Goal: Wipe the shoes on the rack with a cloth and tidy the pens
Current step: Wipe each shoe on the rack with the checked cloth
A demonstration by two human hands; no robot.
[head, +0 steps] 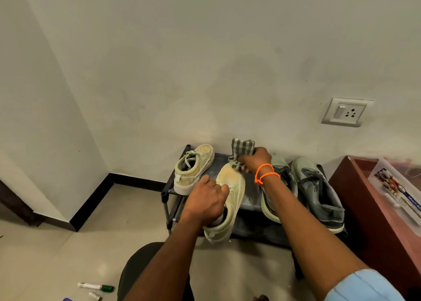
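Head view: the pale yellow shoe sits mid-wipe at six o'clock of the rack, the left hand curled into its opening while the right hand pinches the checked cloth at its toe. Its twin at ten o'clock and grey shoes at three o'clock look pending; pens lie scattered on the floor, untidied.

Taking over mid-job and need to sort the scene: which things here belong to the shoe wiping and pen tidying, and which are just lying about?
Belongs to the job:
cream shoe gripped by the left hand
checked cloth in the right hand
second cream shoe
grey shoes
rack
pens on the floor

Just lying about:
wall socket
plastic box
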